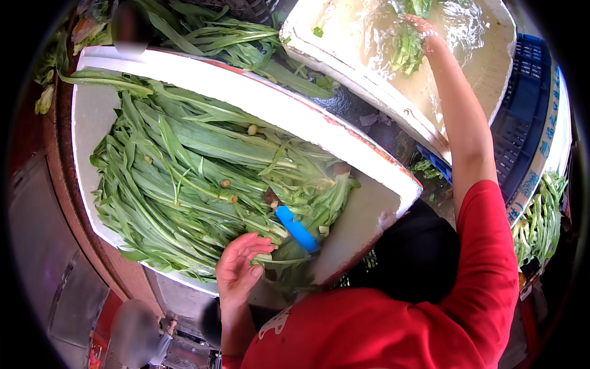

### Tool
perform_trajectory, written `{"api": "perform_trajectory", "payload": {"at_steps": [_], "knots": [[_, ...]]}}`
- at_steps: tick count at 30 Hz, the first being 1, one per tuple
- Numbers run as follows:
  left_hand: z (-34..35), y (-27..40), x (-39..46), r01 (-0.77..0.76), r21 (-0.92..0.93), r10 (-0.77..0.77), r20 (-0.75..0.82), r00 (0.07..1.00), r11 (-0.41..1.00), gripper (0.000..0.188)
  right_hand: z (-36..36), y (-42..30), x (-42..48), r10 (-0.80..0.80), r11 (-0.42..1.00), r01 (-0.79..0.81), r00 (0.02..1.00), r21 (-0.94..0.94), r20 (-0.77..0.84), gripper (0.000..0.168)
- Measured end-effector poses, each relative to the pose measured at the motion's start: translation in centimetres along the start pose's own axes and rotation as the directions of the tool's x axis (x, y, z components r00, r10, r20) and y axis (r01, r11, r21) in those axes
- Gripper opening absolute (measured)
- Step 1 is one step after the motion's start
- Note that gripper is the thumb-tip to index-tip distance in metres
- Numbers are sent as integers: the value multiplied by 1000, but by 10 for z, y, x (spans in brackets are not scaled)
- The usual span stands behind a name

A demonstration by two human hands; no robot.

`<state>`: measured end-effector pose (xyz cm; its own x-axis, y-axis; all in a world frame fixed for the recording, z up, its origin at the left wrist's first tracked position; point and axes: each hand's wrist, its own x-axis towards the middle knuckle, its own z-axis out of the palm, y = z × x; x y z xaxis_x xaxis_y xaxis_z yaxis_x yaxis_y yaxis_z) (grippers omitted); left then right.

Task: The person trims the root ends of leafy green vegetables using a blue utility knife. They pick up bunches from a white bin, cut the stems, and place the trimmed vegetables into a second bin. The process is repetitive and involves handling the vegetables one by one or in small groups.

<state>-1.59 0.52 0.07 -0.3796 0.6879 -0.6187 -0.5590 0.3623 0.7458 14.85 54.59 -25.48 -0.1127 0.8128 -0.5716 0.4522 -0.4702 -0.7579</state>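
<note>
My left hand (242, 267) is over the near edge of a white foam box (92, 106), palm turned up, fingers apart and slightly curled, with nothing in it. Long green leafy vegetables (193, 157) with cut stems fill that box. Close to my left hand, a knife with a blue handle (296, 229) lies on the stems; its blade looks brown. My right arm reaches to a second foam box (368, 87) of cloudy water. There my right hand (421, 30) is on a bunch of wet leafy greens (407, 53), partly under water, its fingertips hidden by splashes and glare.
More loose greens (230, 39) lie behind the first box. A blue plastic crate (525, 106) stands at the right, with another heap of greens (539, 221) below it. At the lower left, another person's arm (162, 348) shows in the distance.
</note>
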Motion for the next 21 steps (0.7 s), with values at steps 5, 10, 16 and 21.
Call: {"api": "perform_trajectory", "payload": {"at_steps": [5, 10, 16, 21], "knots": [[2, 2, 2, -40, -64, 44, 59, 997, 997, 52, 11, -9, -31, 32, 979, -45, 997, 197, 68, 47], [0, 4, 0, 20, -31, -18, 81, 997, 999, 50, 35, -9, -80, 127, 969, -129, 992, 213, 23, 32], [-3, 8, 0, 9, -29, -5, 117, 993, 1000, 49, 45, -16, -75, 81, 954, -56, 994, 296, -74, 34], [-6, 5, -1, 36, -18, -34, 101, 994, 999, 48, 44, -20, -70, 67, 950, -106, 988, 294, 138, 32]]}}
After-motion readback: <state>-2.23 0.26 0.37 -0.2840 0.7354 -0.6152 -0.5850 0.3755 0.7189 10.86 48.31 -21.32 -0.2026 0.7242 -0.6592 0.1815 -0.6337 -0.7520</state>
